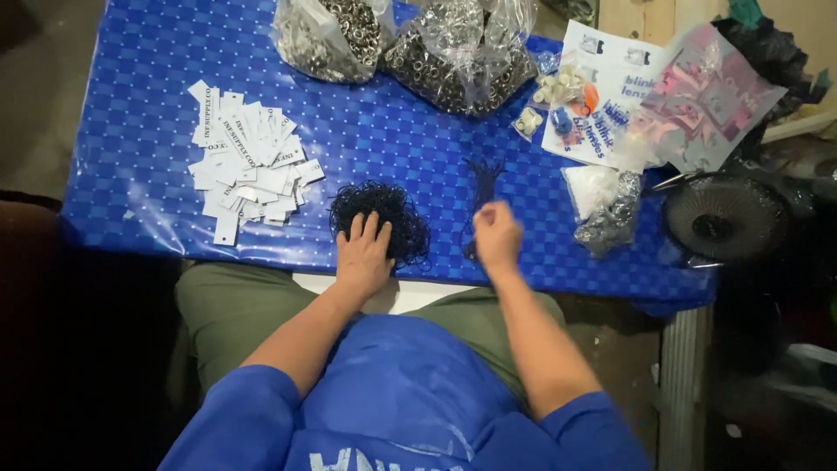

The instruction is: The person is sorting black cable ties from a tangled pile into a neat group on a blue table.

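- Shirt [392, 392]: bright blue, short-sleeved, loose; cloth folds and bunches over the chest.
- Sleeves: left sleeve [240, 419] and right sleeve [593, 427] both end above the elbow; hems plain, same blue as the body.
- Marking: white print [366, 458] at the lower edge of the shirt, cut off by the frame, seen upside down.
- Trousers [231, 305]: olive green, plain weave, showing at both thighs either side of the shirt.
- Forearms: bare from elbow to wrist; no watch, band or glove seen.
- Left hand [364, 253]: bare, no rings seen.
- Right hand [497, 235]: bare, blurred; finger detail cannot be made out.
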